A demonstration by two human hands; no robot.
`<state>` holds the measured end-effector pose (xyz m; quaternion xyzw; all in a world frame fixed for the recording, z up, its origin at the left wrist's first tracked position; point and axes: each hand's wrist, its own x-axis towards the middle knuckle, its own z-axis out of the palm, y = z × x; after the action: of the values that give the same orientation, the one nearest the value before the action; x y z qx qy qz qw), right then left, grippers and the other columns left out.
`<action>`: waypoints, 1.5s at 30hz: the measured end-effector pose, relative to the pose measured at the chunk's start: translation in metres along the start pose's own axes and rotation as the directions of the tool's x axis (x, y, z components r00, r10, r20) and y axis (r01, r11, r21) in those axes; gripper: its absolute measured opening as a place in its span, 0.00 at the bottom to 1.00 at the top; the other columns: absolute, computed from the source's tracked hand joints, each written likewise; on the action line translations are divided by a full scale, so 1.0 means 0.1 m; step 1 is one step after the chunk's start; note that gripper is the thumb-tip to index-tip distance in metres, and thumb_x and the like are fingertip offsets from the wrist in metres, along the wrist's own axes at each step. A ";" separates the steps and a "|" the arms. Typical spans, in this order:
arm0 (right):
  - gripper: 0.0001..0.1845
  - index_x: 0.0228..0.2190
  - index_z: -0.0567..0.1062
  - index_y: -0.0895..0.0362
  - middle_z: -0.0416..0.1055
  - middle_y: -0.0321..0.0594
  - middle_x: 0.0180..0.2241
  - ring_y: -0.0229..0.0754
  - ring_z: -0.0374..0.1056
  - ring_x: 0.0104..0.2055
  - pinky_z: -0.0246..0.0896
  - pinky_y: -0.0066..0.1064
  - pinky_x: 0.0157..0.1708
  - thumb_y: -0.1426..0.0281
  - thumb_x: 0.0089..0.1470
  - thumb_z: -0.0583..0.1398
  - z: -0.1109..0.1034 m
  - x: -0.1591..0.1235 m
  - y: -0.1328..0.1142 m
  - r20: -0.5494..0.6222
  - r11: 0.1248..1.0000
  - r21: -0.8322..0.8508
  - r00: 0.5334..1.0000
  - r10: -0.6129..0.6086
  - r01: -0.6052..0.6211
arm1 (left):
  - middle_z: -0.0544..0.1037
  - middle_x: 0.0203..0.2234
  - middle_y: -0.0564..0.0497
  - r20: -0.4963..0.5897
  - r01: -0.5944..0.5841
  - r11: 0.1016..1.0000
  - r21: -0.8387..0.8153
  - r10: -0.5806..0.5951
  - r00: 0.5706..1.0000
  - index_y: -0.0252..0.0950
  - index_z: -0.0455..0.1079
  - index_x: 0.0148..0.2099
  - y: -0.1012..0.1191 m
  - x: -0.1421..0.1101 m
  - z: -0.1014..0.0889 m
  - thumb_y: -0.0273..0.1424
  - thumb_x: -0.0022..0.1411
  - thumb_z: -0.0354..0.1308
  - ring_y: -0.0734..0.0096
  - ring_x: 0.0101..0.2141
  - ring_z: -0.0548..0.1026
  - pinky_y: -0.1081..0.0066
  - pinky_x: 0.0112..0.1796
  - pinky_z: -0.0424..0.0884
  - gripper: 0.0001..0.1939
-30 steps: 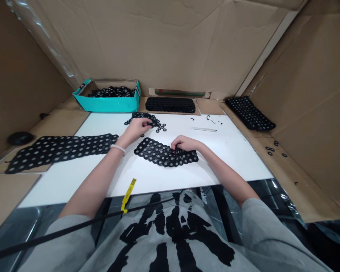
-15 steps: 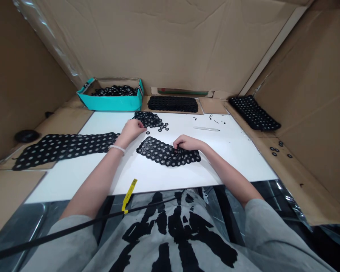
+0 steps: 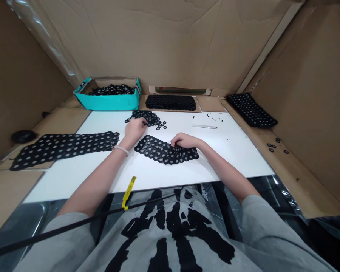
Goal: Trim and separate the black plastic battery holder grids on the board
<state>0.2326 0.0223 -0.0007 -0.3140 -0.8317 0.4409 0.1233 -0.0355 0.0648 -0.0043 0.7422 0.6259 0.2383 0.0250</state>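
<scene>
Seen from the person's head, looking down past a grey T-shirt [image 3: 170,234] with a black print, two bare forearms reach onto a white tabletop [image 3: 229,162]. The left hand [image 3: 135,128], a pale beaded bracelet [image 3: 121,150] at its wrist, rests against the near edge of a small heap of black perforated rings [image 3: 144,117]. Its grip is curled downward, the fingertips hidden behind the knuckles, so whether it is clamped on a ring cannot be told. The right hand [image 3: 185,140] lies on the upper edge of a black perforated sheet [image 3: 166,150], its grip bent together into the mesh; whether it pinches the sheet is hard to make out. Beyond the heap, a teal box [image 3: 107,104] holds more black rings [image 3: 112,90]. A long black strip [image 3: 62,147] lies at the left, a dense black sheet [image 3: 170,102] at the back, and another black sheet [image 3: 251,111] on cardboard at the right, its material too small to tell
</scene>
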 end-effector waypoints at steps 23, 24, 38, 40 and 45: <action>0.20 0.26 0.78 0.61 0.77 0.37 0.29 0.38 0.70 0.35 0.62 0.28 0.45 0.85 0.39 0.49 -0.01 0.01 -0.03 0.003 0.999 -0.041 1.000 0.012 -0.012 | 0.80 0.38 0.38 0.108 -0.268 0.954 0.133 0.255 0.961 0.34 0.79 0.39 0.55 0.37 0.43 0.26 0.62 0.48 0.52 0.43 0.73 0.60 0.41 0.66 0.16; 0.21 0.26 0.79 0.61 0.77 0.37 0.30 0.38 0.70 0.36 0.62 0.28 0.45 0.85 0.39 0.49 -0.03 0.00 -0.03 0.020 0.999 -0.031 1.000 0.014 -0.013 | 0.80 0.39 0.37 0.089 -0.270 0.954 0.132 0.260 0.962 0.33 0.79 0.40 0.54 0.40 0.41 0.26 0.62 0.49 0.50 0.44 0.72 0.59 0.42 0.66 0.16; 0.18 0.42 0.81 0.57 0.78 0.37 0.43 0.41 0.70 0.44 0.60 0.29 0.48 0.73 0.52 0.56 -0.28 -0.10 0.05 -0.123 0.980 0.049 0.973 0.198 -0.193 | 0.79 0.32 0.50 0.427 -0.251 0.841 -0.479 0.473 0.770 0.35 0.74 0.38 0.53 -0.15 0.09 0.46 0.59 0.55 0.65 0.33 0.73 0.70 0.36 0.64 0.19; 0.18 0.44 0.81 0.57 0.78 0.38 0.43 0.41 0.70 0.43 0.61 0.29 0.46 0.66 0.55 0.58 -0.24 -0.08 0.02 -0.152 0.980 0.065 0.968 0.198 -0.190 | 0.80 0.32 0.50 0.409 -0.265 0.844 -0.466 0.472 0.781 0.36 0.74 0.38 0.53 -0.18 0.08 0.47 0.59 0.55 0.64 0.34 0.74 0.69 0.36 0.64 0.19; 0.16 0.35 0.82 0.61 0.78 0.40 0.31 0.38 0.68 0.34 0.58 0.28 0.37 0.63 0.55 0.60 0.00 0.07 0.04 -0.345 0.991 -0.047 0.933 0.104 -0.128 | 0.77 0.25 0.52 0.384 -0.219 0.877 -0.427 0.395 0.835 0.36 0.73 0.32 0.51 -0.18 0.10 0.48 0.51 0.63 0.65 0.30 0.72 0.70 0.31 0.63 0.19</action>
<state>0.2288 0.0278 -0.0043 -0.4383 -0.7923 0.3576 0.2285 0.0130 0.0390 -0.0018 0.8514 0.4164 0.1688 0.2705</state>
